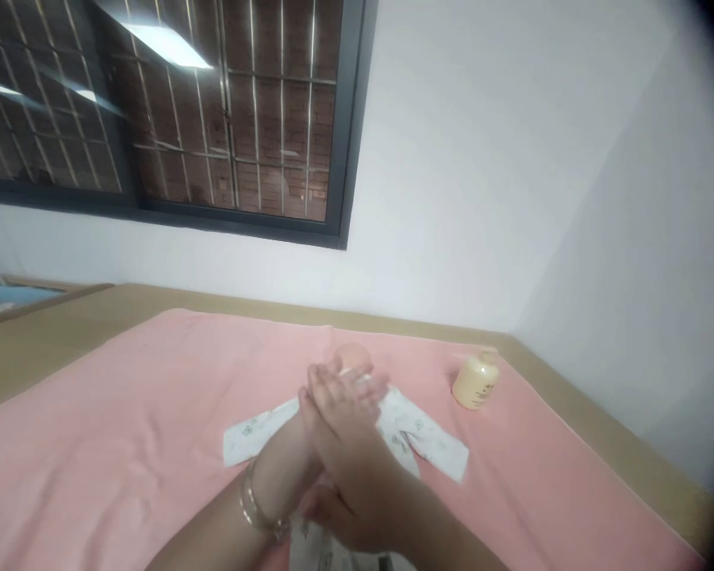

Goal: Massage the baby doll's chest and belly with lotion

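My left hand (294, 448), with a bracelet (253, 503) at its wrist, is pressed against my right hand (354, 456). The right lies across it from above, fingers stretched out and thumb apart. The left fingertips stick out past it, straight and somewhat blurred. No object shows between the palms. Beneath both hands lies a small baby-like figure in a white printed garment (434, 436), sleeves spread to either side. Its rounded head (353, 354) shows just beyond my fingers; its middle is mostly hidden.
A pale yellow pump bottle (476, 382) stands to the right on the pink sheet (172, 381). The sheet covers a wooden surface (124, 297), bordered by a white wall (440, 198). A dark-framed window (339, 159) with bars is at upper left.
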Tool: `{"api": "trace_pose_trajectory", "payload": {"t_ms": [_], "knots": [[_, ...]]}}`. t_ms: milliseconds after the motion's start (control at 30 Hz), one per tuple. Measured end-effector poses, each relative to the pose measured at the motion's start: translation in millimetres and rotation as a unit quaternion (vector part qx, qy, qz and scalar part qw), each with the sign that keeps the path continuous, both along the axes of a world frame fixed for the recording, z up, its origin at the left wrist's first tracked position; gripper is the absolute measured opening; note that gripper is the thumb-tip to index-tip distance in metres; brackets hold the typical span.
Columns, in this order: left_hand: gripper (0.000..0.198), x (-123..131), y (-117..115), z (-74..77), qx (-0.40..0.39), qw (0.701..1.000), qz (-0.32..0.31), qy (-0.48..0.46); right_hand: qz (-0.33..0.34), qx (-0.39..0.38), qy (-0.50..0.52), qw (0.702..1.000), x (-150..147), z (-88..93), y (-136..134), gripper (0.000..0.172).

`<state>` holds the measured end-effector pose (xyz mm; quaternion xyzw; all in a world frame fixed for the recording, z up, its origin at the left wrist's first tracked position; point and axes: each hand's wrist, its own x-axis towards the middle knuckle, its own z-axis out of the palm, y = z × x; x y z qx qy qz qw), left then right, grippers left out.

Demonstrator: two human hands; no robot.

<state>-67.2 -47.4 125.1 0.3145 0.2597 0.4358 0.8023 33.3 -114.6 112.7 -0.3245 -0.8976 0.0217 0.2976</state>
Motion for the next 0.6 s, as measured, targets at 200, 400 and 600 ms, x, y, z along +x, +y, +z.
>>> {"api": "trace_pose_trajectory", "payload": {"t_ms": [200,400,600], "knots": [[0.065,13.1,-37.9,-30.9,0.026,0.995,-0.077,-0.062,-0.029,-0.008,0.019,0.999,19.7,5.4,13.2,0.082],[0.065,5.9,-32.5,-36.8,0.043,0.988,-0.103,-0.102,-0.044,-0.007,0.041,0.998,16.5,11.5,6.5,0.08],[0.066,1.5,-33.2,-37.1,0.05,0.991,-0.077,-0.098,-0.052,-0.007,0.047,0.997,14.2,9.0,6.8,0.081]]}}
